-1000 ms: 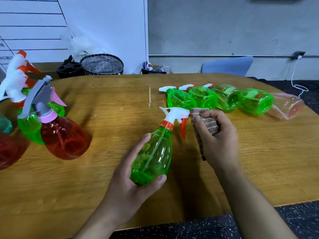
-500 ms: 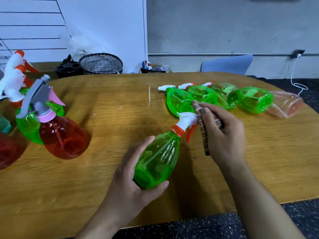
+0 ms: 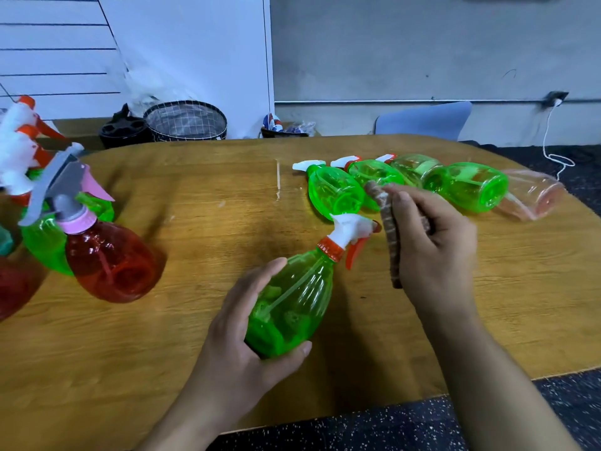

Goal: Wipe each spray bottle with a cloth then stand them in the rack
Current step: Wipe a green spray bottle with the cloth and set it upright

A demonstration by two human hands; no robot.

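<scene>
My left hand (image 3: 240,343) grips the base of a green spray bottle (image 3: 292,304), tilted with its white and orange nozzle (image 3: 351,234) pointing up and right. My right hand (image 3: 435,252) holds a folded brown cloth (image 3: 388,229) right beside the nozzle. Several green bottles (image 3: 335,190) and a pale pink one (image 3: 533,196) lie in a row on the wooden table (image 3: 195,320) behind my right hand. At the left a red bottle with a grey and pink head (image 3: 107,258) stands among other upright bottles (image 3: 42,242).
A round mesh basket (image 3: 185,120) and a black holder (image 3: 125,130) sit past the table's far edge. A blue chair back (image 3: 422,120) stands behind the table. The near table edge runs below my wrists, dark floor beyond it.
The green bottle has tilted further to the right, its nozzle moving up and right. My right hand with the cloth has followed, staying beside the nozzle.
</scene>
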